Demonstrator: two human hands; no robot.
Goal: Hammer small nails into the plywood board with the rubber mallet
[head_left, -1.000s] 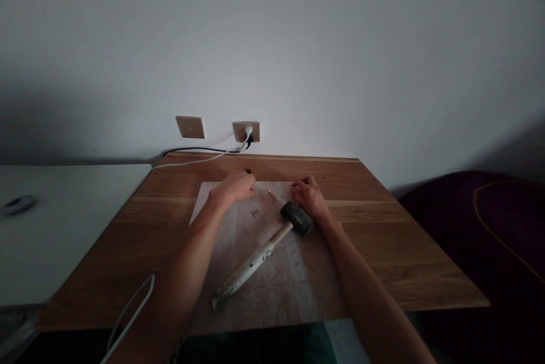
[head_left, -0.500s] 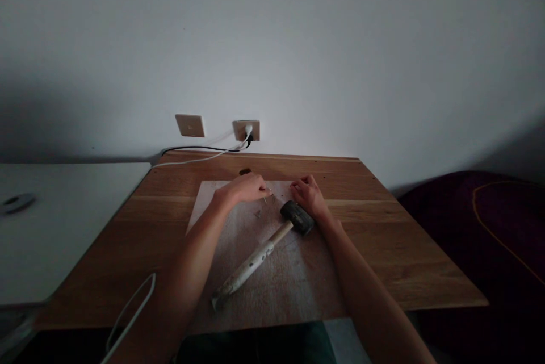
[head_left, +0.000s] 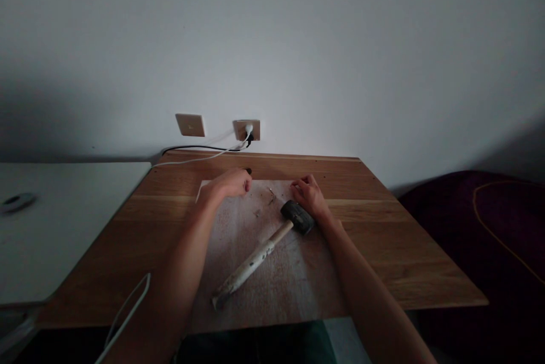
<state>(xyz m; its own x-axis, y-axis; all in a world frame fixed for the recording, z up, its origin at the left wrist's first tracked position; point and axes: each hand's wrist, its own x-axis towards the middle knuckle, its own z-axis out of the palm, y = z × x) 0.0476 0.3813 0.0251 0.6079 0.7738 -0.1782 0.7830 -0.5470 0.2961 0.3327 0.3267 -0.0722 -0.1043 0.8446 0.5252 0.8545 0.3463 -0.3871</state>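
mallet (head_left: 261,256) lay ungripped on the board (head_left: 293,290), small nails (head_left: 271,195) loose past its head, left hand (head_left: 230,183) curled at the far edge, couldn't tell if pinching anything, right hand (head_left: 310,196) half-curled and empty beside the head

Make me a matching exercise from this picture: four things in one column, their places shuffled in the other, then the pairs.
1 mallet
2 left hand
3 right hand
4 white plug

A in the wall socket
B lying on the board, handle toward the person
C beside the mallet's head
D by the board's far left corner

Pairs: 1-B, 2-D, 3-C, 4-A
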